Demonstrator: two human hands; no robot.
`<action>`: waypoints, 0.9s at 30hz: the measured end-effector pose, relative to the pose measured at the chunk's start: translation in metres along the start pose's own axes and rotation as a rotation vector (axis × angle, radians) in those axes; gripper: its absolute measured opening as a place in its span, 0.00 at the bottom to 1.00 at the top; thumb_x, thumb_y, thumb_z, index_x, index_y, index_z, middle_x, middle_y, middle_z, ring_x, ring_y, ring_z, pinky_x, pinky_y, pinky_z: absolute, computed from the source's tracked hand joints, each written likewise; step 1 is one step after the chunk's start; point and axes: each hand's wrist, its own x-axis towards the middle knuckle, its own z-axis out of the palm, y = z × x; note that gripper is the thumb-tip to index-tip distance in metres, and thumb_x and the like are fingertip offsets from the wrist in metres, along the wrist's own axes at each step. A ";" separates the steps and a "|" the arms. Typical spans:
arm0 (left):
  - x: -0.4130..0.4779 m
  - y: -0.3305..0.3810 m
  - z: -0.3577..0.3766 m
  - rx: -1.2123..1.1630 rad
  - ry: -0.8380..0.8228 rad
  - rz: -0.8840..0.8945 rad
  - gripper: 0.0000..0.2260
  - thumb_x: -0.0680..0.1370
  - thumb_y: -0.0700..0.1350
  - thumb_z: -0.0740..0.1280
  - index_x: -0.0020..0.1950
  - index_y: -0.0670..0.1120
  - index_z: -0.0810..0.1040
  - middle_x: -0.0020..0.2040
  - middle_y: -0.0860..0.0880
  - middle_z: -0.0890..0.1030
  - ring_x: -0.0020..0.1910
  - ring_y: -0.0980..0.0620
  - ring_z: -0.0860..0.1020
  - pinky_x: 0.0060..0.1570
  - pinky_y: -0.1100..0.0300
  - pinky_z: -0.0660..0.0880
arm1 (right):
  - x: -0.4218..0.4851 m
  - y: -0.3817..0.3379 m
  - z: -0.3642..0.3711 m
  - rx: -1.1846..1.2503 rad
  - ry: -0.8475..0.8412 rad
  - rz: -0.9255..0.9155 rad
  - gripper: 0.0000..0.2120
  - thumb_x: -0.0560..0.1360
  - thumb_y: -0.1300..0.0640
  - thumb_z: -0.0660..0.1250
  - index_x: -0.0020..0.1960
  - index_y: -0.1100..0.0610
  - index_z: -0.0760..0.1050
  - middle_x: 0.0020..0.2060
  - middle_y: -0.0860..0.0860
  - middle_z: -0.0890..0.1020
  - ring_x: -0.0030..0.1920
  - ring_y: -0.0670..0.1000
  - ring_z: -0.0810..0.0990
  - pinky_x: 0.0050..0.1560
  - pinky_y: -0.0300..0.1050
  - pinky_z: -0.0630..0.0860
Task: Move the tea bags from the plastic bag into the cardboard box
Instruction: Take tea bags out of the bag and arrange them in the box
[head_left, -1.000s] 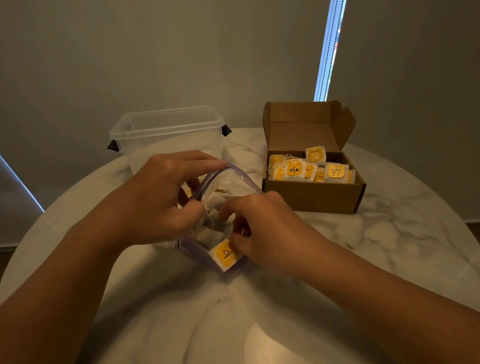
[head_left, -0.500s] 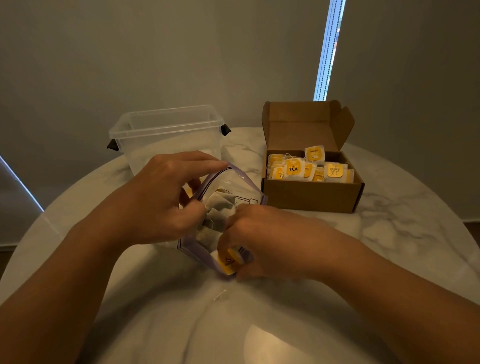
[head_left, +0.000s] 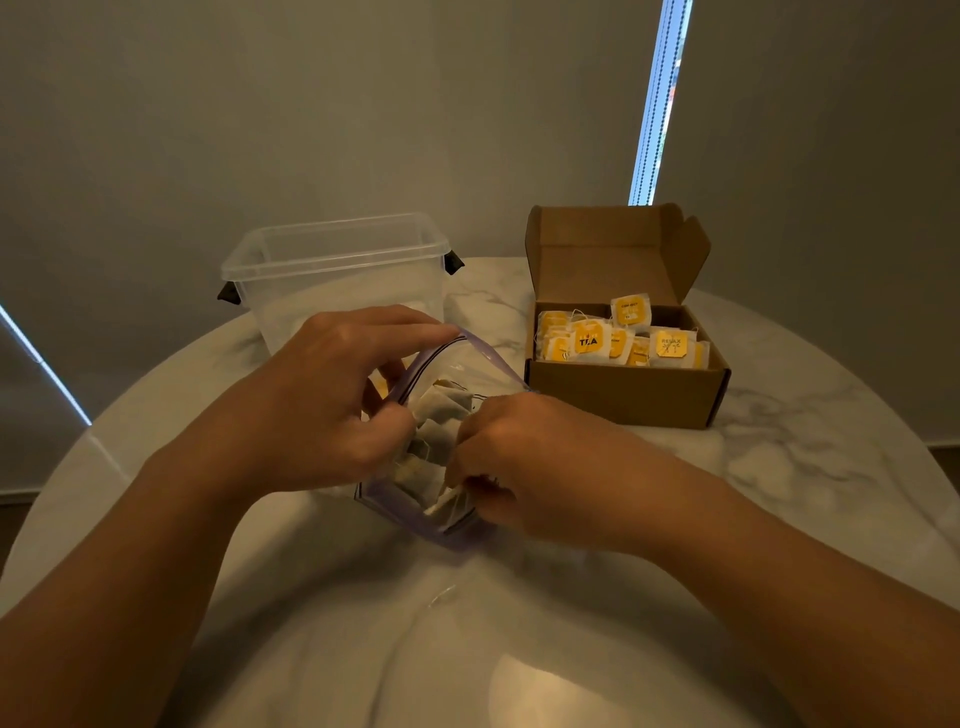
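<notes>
A plastic bag (head_left: 470, 364) of tea bags (head_left: 441, 410) lies on a table (head_left: 779, 467), the left hand (head_left: 322, 400) on its left rim, the right hand (head_left: 524, 457) at its mouth. Behind it to the left stands a container (head_left: 332, 260); behind to the right, a cardboard box (head_left: 623, 397) holds more tea bags (head_left: 618, 343).
</notes>
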 end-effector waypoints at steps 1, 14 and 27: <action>0.000 0.000 0.000 -0.002 0.000 0.000 0.27 0.69 0.51 0.58 0.67 0.48 0.76 0.58 0.55 0.79 0.45 0.57 0.78 0.36 0.69 0.77 | 0.000 0.001 -0.001 0.034 0.028 0.014 0.10 0.78 0.54 0.66 0.58 0.50 0.81 0.52 0.49 0.82 0.50 0.48 0.80 0.50 0.46 0.80; -0.001 -0.003 0.001 -0.006 -0.007 -0.043 0.27 0.69 0.53 0.58 0.68 0.51 0.75 0.59 0.57 0.78 0.46 0.57 0.79 0.36 0.69 0.78 | -0.022 0.031 -0.040 0.783 0.170 0.172 0.07 0.78 0.63 0.66 0.53 0.60 0.82 0.38 0.53 0.86 0.37 0.52 0.86 0.35 0.42 0.81; -0.002 -0.008 0.005 -0.034 0.011 -0.034 0.26 0.70 0.56 0.57 0.68 0.55 0.74 0.57 0.62 0.78 0.51 0.58 0.77 0.36 0.70 0.77 | -0.018 0.120 -0.081 0.321 0.493 0.456 0.11 0.72 0.64 0.73 0.48 0.49 0.82 0.44 0.46 0.84 0.45 0.44 0.83 0.48 0.45 0.82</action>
